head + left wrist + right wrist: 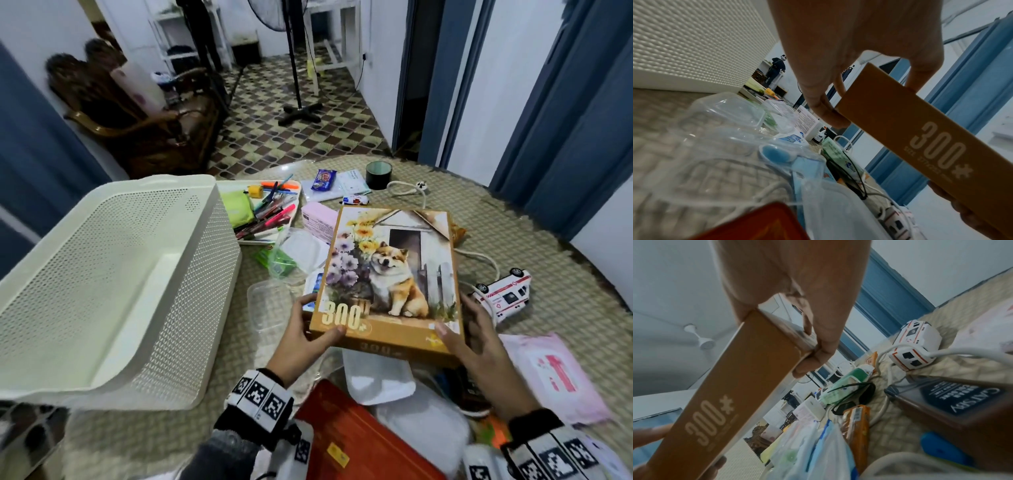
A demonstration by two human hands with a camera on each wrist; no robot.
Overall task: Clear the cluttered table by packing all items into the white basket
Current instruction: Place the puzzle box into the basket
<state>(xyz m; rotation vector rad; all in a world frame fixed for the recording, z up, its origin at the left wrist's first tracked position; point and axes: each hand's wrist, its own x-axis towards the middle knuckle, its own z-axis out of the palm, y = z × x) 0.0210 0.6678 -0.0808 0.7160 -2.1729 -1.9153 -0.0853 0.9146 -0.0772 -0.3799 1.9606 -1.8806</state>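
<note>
Both hands, left hand and right hand, clasp the puzzle box above the cluttered surface, the white basket at left unfilled.

Sitting against the left wall beyond the table: a dark wicker armchair, carrying a pale cushion with purple spots, leaning upright. Spreading across the room behind: patterned floor tiles in brown and cream. Standing on those tiles on a cross-shaped base: a black pedestal fan, head cut off by the top edge. Lining the far wall: a white shelf unit and a white table frame. Framing the doorways on the right: blue trim. Hanging overhead in the right wrist view: a white ceiling fan. Standing far back in the left wrist view: a person in dark clothing.
</note>
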